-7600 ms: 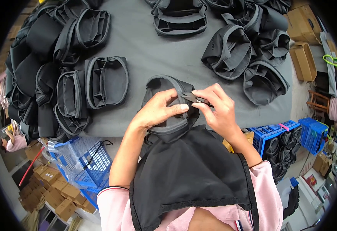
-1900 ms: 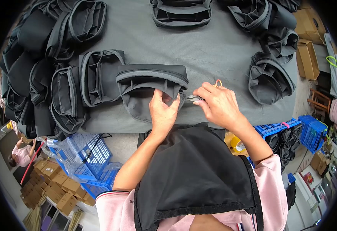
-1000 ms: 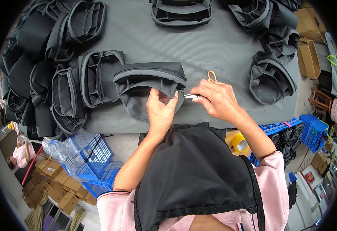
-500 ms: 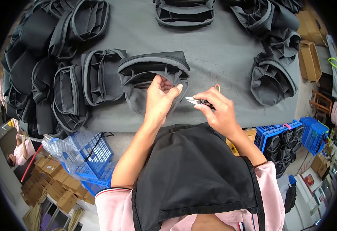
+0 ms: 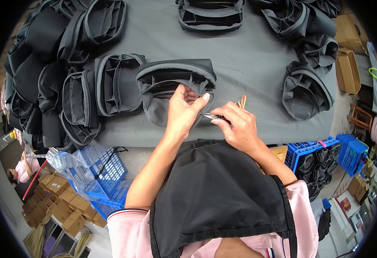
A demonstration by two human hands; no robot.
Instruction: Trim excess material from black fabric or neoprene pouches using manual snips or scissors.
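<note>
A dark grey zippered pouch [image 5: 160, 103] with inner pockets lies gaping on the table in front of me. My left hand [image 5: 184, 107] grips its right rim, thumb on the outside and fingers curled inside the mouth. Thread snips [image 5: 210, 115] with short silver blades are held in my right hand [image 5: 236, 124], an orange loop sticking up behind the fingers. The blade tips touch or nearly touch the pouch's right edge, just below my left thumb. Whether a thread lies between the blades is too small to tell.
Similar pouches [image 5: 118, 86] are heaped along the left of the grey-covered table [image 5: 248, 51]. Others lie at the far edge and on the right [image 5: 305, 92]. Blue crates [image 5: 106, 165] stand below on both sides, and cardboard boxes [image 5: 63, 202] are stacked at lower left. A person [image 5: 25, 167] is farther off.
My right hand has moved left, bringing the snips from beside the pouch up to its right edge. The blades look closer together. My left hand keeps its hold.
</note>
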